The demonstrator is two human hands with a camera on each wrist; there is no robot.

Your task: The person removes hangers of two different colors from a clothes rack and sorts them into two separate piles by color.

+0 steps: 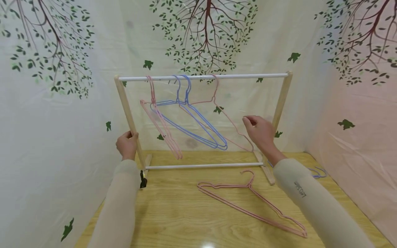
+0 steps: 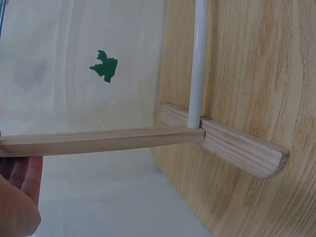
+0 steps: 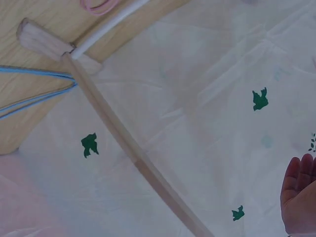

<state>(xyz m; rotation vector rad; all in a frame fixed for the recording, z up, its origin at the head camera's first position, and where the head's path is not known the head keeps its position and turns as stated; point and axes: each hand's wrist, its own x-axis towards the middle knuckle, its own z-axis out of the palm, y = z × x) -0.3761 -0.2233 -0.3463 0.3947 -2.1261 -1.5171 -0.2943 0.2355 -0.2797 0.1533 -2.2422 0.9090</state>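
My left hand (image 1: 127,144) grips the left wooden post (image 1: 128,106) of a small clothes rack, about halfway up. The left wrist view shows its fingers (image 2: 30,177) against that post's edge. To the right of the hanging hangers, my right hand (image 1: 260,132) is raised with loosely bent fingers and holds nothing. Nearest to it hangs a pink hanger (image 1: 229,119), turned at an angle on the white top bar (image 1: 248,75). Blue hangers (image 1: 198,120) hang in the middle of the bar. Thin pink hangers (image 1: 164,131) hang further left.
Pink hangers (image 1: 248,208) lie together on the wooden table (image 1: 173,213) in front of the rack. Blue hangers (image 1: 319,173) lie at the right, partly hidden by my sleeve. A small black item (image 1: 143,179) is by the left foot. A printed curtain (image 1: 102,51) stands behind.
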